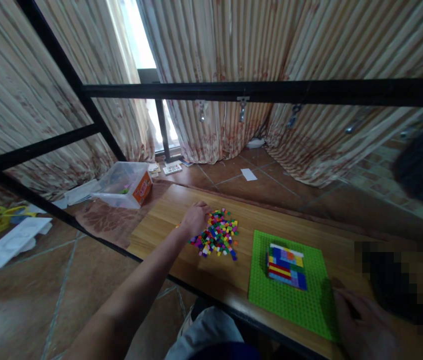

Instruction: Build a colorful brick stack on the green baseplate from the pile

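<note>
Head view: L hand (195, 218) on left edge of loose brick pile (219, 235), mid tabletop (166, 215). Grip curled under, can't tell if clamped on a brick. R hand (361, 325) rests at near-right corner of green baseplate (290, 295), grip apart, nothing in it. Multicolour brick panel (286, 261) sits on baseplate.

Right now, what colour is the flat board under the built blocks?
The board is bright green; head view shows it best.

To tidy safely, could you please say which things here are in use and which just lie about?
In use: left hand at brick pile; right hand on green baseplate; brick panel.
Lying about: clear box; floor paper; white tray.
</note>
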`<action>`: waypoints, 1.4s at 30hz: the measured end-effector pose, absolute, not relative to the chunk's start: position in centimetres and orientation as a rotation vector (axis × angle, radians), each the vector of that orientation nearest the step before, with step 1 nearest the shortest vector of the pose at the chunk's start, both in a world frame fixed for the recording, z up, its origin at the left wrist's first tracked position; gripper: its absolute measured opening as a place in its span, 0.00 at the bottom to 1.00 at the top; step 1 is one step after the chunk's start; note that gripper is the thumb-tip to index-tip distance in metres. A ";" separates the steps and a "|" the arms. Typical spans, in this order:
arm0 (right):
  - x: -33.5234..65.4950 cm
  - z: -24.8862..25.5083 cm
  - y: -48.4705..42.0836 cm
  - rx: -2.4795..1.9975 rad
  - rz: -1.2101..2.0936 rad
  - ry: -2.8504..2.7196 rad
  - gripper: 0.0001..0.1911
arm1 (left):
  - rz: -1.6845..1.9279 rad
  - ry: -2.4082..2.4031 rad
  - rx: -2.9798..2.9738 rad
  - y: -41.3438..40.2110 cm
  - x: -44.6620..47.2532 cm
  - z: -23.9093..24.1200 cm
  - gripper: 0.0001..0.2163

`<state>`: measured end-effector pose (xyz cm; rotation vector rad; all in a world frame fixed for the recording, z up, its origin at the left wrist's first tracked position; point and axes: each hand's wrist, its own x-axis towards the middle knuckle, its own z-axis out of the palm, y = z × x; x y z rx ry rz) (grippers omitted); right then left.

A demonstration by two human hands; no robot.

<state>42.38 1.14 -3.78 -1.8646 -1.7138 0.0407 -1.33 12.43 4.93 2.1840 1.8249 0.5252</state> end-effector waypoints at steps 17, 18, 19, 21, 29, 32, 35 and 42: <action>41.8 -3.6 1.2 -1.782 -0.031 -1.712 0.24 | 1.058 1.566 1.471 8.9 -0.3 4.0 0.05; 41.8 -3.6 1.1 -1.771 -0.032 -1.713 0.24 | 1.152 1.443 1.242 8.3 -0.1 3.9 0.04; 41.8 -3.5 1.1 -1.761 -0.031 -1.714 0.23 | 1.214 1.316 1.024 7.8 0.2 3.9 0.05; 41.8 -3.5 1.1 -1.755 -0.019 -1.713 0.23 | 1.259 1.127 0.707 7.1 0.6 4.2 0.09; 41.5 -3.1 1.1 -1.772 -0.015 -1.703 0.22 | 1.243 0.953 0.389 7.1 1.5 5.6 0.06; 41.4 -2.9 1.1 -1.785 -0.025 -1.701 0.23 | 1.216 0.927 0.336 6.8 1.9 5.7 0.09; 41.4 -3.0 1.1 -1.786 -0.022 -1.700 0.23 | 1.179 0.916 0.354 6.4 2.1 5.7 0.11; 41.5 -3.1 1.0 -1.797 -0.015 -1.700 0.24 | 1.243 0.977 0.435 6.2 2.7 5.5 0.08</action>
